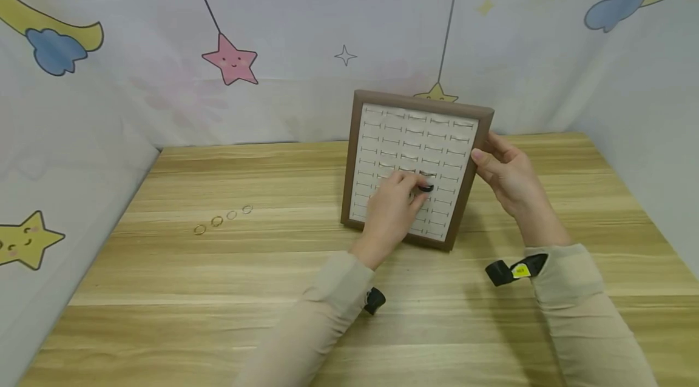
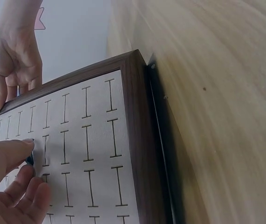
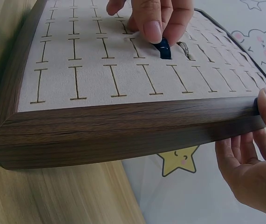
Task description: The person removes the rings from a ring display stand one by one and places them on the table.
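Note:
A brown-framed ring display board [image 1: 417, 98] with rows of slits in a pale pad stands tilted on the table. My left hand [image 1: 394, 208] is in front of it, pinching a dark, shiny ring [image 1: 426, 188] between thumb and fingers. In the right wrist view the dark ring [image 3: 165, 50] meets the pad at a slit, its lower edge right at the surface. A silver, textured ring [image 3: 184, 49] sits in a slit beside it. My right hand [image 1: 510, 181] grips the frame's right edge, thumb on the front and fingers behind.
Several thin rings [image 1: 216, 221] lie in a slanting row on the left of the wooden table [image 1: 273, 296]. Behind the board hangs a pale cloth [image 1: 295, 23] printed with stars and clouds. A black wrist camera [image 1: 498, 273] juts from the right sleeve.

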`<state>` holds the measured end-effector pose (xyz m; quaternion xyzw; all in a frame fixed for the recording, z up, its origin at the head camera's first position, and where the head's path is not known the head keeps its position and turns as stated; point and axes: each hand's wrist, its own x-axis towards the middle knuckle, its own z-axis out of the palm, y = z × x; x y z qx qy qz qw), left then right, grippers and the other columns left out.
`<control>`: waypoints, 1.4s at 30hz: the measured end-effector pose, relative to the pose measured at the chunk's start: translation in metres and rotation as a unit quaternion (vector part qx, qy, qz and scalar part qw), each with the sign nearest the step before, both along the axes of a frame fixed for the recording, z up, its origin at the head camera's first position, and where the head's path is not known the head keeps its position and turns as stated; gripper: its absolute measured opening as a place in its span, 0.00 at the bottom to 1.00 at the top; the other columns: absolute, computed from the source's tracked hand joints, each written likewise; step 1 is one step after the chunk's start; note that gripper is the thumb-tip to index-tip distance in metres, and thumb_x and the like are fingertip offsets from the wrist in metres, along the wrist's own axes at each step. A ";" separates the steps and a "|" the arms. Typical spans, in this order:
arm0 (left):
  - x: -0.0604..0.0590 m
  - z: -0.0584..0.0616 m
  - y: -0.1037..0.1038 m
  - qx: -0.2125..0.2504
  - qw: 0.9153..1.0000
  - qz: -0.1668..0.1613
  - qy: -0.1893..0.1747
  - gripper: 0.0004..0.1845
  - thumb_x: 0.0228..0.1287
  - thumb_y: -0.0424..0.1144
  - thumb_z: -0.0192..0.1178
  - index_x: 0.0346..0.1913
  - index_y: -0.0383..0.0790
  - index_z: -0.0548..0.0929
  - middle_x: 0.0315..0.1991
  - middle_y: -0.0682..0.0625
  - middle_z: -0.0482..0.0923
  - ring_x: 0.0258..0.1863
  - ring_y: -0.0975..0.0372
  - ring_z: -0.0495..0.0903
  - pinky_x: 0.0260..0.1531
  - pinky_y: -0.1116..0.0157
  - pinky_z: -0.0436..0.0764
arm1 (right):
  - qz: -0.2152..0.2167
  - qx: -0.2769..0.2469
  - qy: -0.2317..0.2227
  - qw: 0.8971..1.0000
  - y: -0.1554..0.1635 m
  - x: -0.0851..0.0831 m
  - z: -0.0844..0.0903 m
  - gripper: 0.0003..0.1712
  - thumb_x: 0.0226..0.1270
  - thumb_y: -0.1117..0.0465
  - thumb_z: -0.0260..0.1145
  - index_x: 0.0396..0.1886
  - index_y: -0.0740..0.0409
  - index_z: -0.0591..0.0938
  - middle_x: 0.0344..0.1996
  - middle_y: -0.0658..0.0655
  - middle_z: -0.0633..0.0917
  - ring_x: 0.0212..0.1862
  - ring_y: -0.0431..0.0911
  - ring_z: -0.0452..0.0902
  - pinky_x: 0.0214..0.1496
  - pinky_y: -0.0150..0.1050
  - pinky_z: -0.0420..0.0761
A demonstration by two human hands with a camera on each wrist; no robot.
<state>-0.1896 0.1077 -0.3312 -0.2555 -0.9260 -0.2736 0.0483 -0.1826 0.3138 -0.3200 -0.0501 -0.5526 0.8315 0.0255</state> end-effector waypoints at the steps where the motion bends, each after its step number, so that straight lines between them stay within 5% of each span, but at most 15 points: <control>1: 0.000 0.000 0.000 -0.002 1.000 0.000 0.003 0.09 0.64 0.43 0.61 0.46 0.50 0.83 0.46 0.55 0.80 0.43 0.63 0.79 0.35 0.72 0.78 | 0.000 0.001 0.000 1.000 0.000 0.000 0.000 0.46 0.63 0.66 0.64 0.75 0.65 0.49 0.47 0.47 0.72 0.42 0.33 0.77 0.49 0.22 0.79; 20: 0.000 -0.001 -0.005 0.004 1.000 -0.025 -0.002 0.05 0.65 0.42 0.59 0.39 0.46 0.80 0.43 0.51 0.78 0.43 0.59 0.78 0.37 0.66 0.78 | 0.004 0.008 0.007 1.000 -0.003 0.000 -0.001 0.47 0.63 0.67 0.64 0.75 0.68 0.48 0.47 0.48 0.71 0.43 0.33 0.77 0.49 0.22 0.79; 29: -0.004 0.001 -0.015 0.013 0.998 -0.058 -0.038 0.05 0.65 0.41 0.59 0.39 0.44 0.81 0.44 0.52 0.79 0.42 0.61 0.79 0.41 0.69 0.79 | 0.001 0.004 0.004 1.000 0.000 0.001 -0.002 0.47 0.63 0.66 0.65 0.75 0.66 0.49 0.48 0.46 0.73 0.43 0.33 0.77 0.49 0.22 0.79; 42: -0.019 0.017 -0.072 0.075 0.994 0.058 -0.057 0.15 0.64 0.40 0.62 0.53 0.43 0.79 0.49 0.49 0.81 0.46 0.57 0.80 0.42 0.61 0.81 | 0.006 0.001 0.004 1.000 0.000 0.001 -0.002 0.47 0.63 0.66 0.64 0.75 0.65 0.49 0.49 0.45 0.72 0.44 0.32 0.77 0.49 0.22 0.78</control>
